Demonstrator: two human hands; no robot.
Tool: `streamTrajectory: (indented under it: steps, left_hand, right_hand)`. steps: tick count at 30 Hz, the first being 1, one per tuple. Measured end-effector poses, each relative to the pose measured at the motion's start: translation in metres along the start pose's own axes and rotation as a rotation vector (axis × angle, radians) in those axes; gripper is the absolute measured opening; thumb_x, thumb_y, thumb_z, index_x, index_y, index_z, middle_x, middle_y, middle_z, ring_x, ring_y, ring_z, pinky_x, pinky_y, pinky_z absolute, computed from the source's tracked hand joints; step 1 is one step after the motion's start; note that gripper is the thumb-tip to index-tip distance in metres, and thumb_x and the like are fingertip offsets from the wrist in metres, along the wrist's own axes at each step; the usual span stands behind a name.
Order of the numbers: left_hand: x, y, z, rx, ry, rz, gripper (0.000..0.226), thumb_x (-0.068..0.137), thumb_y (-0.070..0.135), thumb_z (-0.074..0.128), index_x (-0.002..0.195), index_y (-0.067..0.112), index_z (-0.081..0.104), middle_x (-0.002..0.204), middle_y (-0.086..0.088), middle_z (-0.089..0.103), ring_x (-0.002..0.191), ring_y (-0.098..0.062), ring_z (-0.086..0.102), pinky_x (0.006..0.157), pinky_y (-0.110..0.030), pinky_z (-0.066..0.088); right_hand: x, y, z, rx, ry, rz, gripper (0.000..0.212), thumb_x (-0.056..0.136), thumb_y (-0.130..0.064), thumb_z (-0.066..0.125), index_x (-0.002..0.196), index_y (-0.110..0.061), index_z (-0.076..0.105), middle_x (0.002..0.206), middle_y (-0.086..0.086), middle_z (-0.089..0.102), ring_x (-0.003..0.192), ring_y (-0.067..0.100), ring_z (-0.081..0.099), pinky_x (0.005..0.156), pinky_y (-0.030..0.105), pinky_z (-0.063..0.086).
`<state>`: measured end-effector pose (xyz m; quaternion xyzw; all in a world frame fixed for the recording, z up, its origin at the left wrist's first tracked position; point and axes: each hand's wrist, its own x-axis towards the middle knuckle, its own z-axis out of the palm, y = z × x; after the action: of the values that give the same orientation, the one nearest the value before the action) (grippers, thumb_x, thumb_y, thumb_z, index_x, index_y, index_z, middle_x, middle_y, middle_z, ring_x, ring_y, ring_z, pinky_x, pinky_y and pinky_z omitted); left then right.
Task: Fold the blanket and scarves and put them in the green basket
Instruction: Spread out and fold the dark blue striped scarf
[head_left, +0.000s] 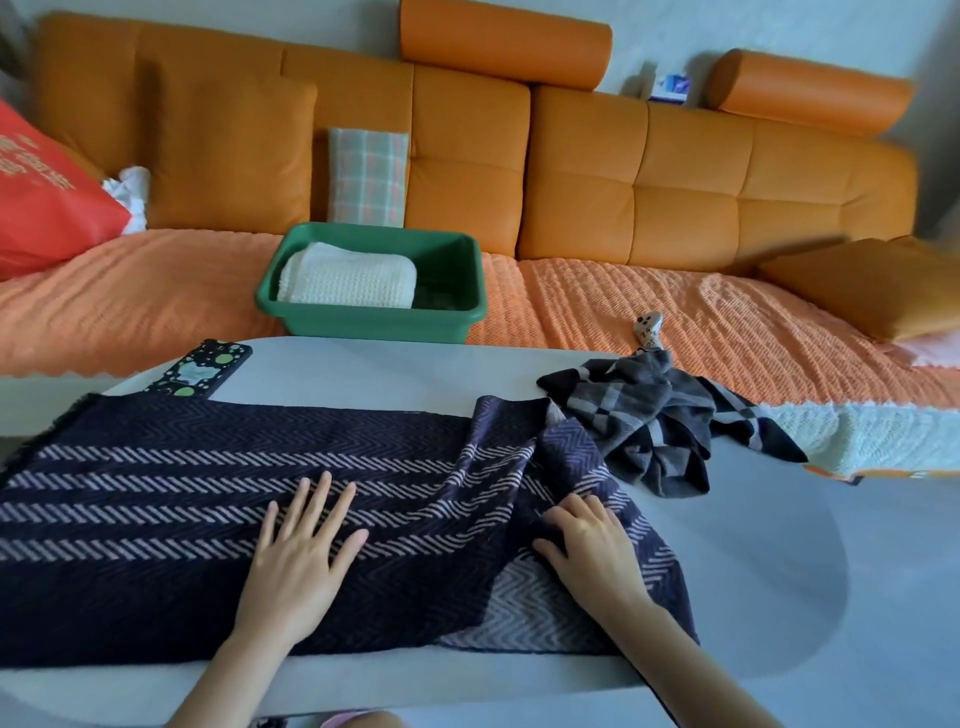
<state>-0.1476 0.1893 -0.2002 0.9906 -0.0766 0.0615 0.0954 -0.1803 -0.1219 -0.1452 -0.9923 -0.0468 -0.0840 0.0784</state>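
Head view, the only one we have: the striped scarf (208, 499) lies spread on the desk (389, 374), on the near side of the green basket (374, 317). Its long axis runs crosswise to the line from us to that basket. Our left hand (296, 561) presses flat on it with the fingers straight and spread, almost directly nearer than the basket. Our right hand (592, 551), nearer than the basket and to its right, has its fingers curled over a bunched fold at the rumpled end, gripping it as far as we can judge.

That makes the right hand the nearer one to the loose end. We judge the fold should carry this end leftward along the long axis, while the left hand pins the flat part.

The white blanket (348, 280) already sits folded in the basket's left half. The checked scarf (654, 415) lies crumpled on the desk, nearer than the basket and to its right, touching the striped one.
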Motion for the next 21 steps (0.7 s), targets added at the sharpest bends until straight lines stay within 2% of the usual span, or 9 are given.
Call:
streamTrajectory:
  steps: [2,4,8,11,14,17,19,21]
  left_hand:
    - [0.001,0.0,0.0,0.005,-0.007,0.0,0.078,0.079,0.072,-0.016,0.145,0.036,0.005,0.154,0.007,0.003,0.142,-0.013,-0.001,0.116,-0.041,0.004]
    - [0.001,-0.001,0.0,0.012,-0.008,0.002,0.078,0.079,0.072,-0.016,0.145,0.036,0.005,0.154,0.007,0.003,0.142,-0.014,0.0,0.116,-0.042,0.005]
    - [0.001,-0.003,0.001,0.021,-0.006,0.004,0.077,0.079,0.072,-0.014,0.145,0.036,0.005,0.154,0.007,0.003,0.142,-0.014,0.0,0.116,-0.042,0.007]
    - [0.001,-0.003,0.002,0.026,-0.001,0.003,0.077,0.081,0.071,-0.01,0.145,0.034,0.008,0.154,0.006,0.007,0.142,-0.014,0.004,0.115,-0.043,0.01]
    - [0.001,-0.003,0.003,0.015,-0.004,0.002,0.077,0.081,0.071,-0.007,0.146,0.032,0.011,0.154,0.006,0.009,0.142,-0.013,0.006,0.115,-0.043,0.009]
    - [0.002,-0.003,0.003,-0.008,-0.005,0.002,0.079,0.081,0.072,-0.006,0.146,0.031,0.012,0.154,0.005,0.009,0.142,-0.014,0.006,0.114,-0.043,0.008]
    - [0.003,-0.002,0.002,-0.005,-0.009,-0.001,0.081,0.081,0.072,-0.005,0.146,0.028,0.016,0.153,0.004,0.013,0.142,-0.015,0.01,0.114,-0.043,0.009]
    - [0.003,-0.002,0.001,0.007,-0.019,0.003,0.081,0.082,0.071,-0.002,0.146,0.026,0.017,0.154,0.003,0.015,0.142,-0.016,0.011,0.113,-0.044,0.01]
  right_hand:
    - [-0.005,0.009,0.002,-0.037,0.066,-0.024,0.021,0.062,-0.027,0.084,0.072,-0.02,0.066,0.071,-0.007,0.06,0.071,0.019,0.059,0.06,0.027,0.049]
    - [-0.009,0.023,-0.008,-0.005,0.169,-0.006,0.014,0.065,-0.02,0.076,0.065,-0.018,0.062,0.064,-0.006,0.06,0.065,0.021,0.059,0.056,0.026,0.047]
    - [-0.02,0.06,-0.047,0.147,0.298,0.23,0.012,0.072,-0.004,0.074,0.077,-0.014,0.07,0.076,-0.003,0.063,0.071,0.023,0.061,0.057,0.031,0.047]
    - [-0.034,0.091,-0.068,0.142,0.315,0.178,0.019,0.069,-0.003,0.077,0.076,-0.018,0.068,0.074,-0.015,0.051,0.073,0.007,0.049,0.055,0.028,0.042]
    - [-0.05,0.114,-0.07,0.145,0.26,0.128,0.021,0.071,-0.005,0.077,0.073,-0.024,0.067,0.072,-0.021,0.052,0.077,0.006,0.045,0.059,0.033,0.046]
    - [-0.066,0.11,-0.065,0.197,0.272,0.048,0.019,0.074,-0.021,0.075,0.09,-0.027,0.067,0.083,-0.019,0.056,0.084,0.007,0.049,0.07,0.027,0.044]
    - [-0.075,0.095,-0.057,0.208,0.24,-0.011,0.033,0.073,-0.028,0.072,0.105,-0.028,0.064,0.095,-0.017,0.059,0.091,0.006,0.049,0.077,0.022,0.042]
    - [-0.081,0.082,-0.042,0.12,0.165,-0.079,0.05,0.07,-0.028,0.078,0.117,-0.026,0.06,0.11,-0.012,0.059,0.101,0.008,0.048,0.085,0.022,0.039]
